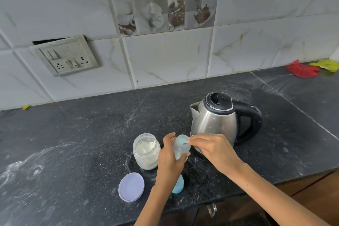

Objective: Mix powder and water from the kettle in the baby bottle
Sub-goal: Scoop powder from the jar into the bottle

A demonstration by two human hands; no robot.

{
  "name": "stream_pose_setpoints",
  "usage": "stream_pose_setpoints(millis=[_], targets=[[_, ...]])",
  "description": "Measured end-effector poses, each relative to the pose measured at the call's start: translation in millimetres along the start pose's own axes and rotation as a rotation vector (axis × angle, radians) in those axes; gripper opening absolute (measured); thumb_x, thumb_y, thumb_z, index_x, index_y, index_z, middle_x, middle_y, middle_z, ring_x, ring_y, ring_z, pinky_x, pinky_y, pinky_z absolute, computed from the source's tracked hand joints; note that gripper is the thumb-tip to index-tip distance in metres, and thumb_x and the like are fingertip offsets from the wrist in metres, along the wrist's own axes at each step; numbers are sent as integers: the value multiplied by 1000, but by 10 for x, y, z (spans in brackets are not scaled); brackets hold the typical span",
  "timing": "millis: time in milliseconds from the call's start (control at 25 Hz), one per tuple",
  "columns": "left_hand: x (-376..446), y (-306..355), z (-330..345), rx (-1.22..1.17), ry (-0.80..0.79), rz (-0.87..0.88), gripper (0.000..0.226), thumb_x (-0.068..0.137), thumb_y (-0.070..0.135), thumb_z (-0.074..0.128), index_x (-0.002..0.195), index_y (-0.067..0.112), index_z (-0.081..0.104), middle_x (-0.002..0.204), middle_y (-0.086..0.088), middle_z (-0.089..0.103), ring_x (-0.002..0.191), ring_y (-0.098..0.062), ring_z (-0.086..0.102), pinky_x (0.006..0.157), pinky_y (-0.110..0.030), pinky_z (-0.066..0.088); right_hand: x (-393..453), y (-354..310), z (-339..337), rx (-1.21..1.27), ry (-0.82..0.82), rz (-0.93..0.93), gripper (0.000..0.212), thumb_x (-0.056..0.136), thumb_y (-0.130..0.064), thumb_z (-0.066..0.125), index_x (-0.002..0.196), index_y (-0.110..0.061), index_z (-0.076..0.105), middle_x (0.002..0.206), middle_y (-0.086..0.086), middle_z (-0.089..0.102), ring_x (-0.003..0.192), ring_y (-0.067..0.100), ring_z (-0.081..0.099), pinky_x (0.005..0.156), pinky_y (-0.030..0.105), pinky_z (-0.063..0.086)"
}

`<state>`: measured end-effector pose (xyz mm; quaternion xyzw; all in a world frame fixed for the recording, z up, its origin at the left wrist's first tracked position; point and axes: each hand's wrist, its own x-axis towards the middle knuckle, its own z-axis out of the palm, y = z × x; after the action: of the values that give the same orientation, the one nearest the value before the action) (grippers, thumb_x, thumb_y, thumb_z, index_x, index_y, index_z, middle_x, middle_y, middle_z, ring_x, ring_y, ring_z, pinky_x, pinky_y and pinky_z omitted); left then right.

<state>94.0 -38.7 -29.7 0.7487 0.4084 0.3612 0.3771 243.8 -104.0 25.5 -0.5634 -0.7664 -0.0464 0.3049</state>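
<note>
Near the counter's (73, 134) front edge, the left hand (169, 163) grips the open baby bottle (180, 147). The right hand (211, 147) pinches a spoon (185, 142) over its mouth. Powder jar (146, 150) just left, steel kettle (216, 121) behind.

Dark speckled stone counter (82, 134) fills lower frame, pale smears at lower left. White marble-look tiled wall (174, 57) behind. Switch and socket panel (66, 56) at left of wall, grubby, top edge standing away from tile with dark gap above. Band of coffee-cup picture tiles (161, 0) at upper centre. Red crumpled item (301, 70) and yellow-green one (327, 65) at far right on counter, possibly plastic bags. Small yellow scrap (26, 107) at left edge by wall. Wooden cabinet front (311, 194) at lower right.
</note>
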Motion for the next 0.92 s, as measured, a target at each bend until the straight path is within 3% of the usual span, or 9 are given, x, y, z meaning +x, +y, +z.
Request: stream_pose_setpoints(millis=[120,200,320,640,720,800,920], targets=[[-5,-37,-11,14,1,-10,68,74,9,78,127,15,37,106,24,55,92,0,55,77,1,39,61,27,-56,142,36,186,20,73,6,80,89,-6,80,89,5,79,79,17,76,71,36,63],[4,-53,-18,21,16,-17,67,73,9,79,126,17,37,102,29,52,88,4,53,75,3,37,90,35,-109,160,28,191,19,75,7,79,88,-6,80,89,5,79,80,17,76,73,36,63],[-3,-75,-19,24,12,-17,67,73,10,79,123,23,35,103,23,54,89,5,53,74,4,37,69,34,-169,67,-52,44,22,71,9,80,88,-6,80,88,7,79,78,19,76,70,34,64],[-6,-41,-8,53,-30,-25,65,74,11,79,124,17,37,118,1,65,95,-6,57,74,2,38,64,87,-167,72,-83,48,18,75,6,79,88,-6,80,86,7,79,76,20,76,70,35,63],[-22,-44,-20,52,-25,-37,66,74,14,79,124,18,37,120,0,65,101,-7,58,75,-2,39,64,93,-157,130,-39,161,16,77,1,79,89,-10,81,86,3,80,77,15,75,75,29,62],[-30,-50,-15,59,-33,-42,68,72,14,81,125,16,37,122,-1,65,106,-11,60,76,-3,39,95,102,-148,239,-32,410,12,80,-7,79,89,-13,81,85,1,79,76,9,73,77,23,59],[-24,-38,-15,26,-25,-62,68,72,13,81,125,18,38,121,0,64,102,-5,56,73,3,39,142,169,-161,357,0,632,10,77,-12,82,86,-15,81,84,-1,79,74,4,71,73,12,54]])
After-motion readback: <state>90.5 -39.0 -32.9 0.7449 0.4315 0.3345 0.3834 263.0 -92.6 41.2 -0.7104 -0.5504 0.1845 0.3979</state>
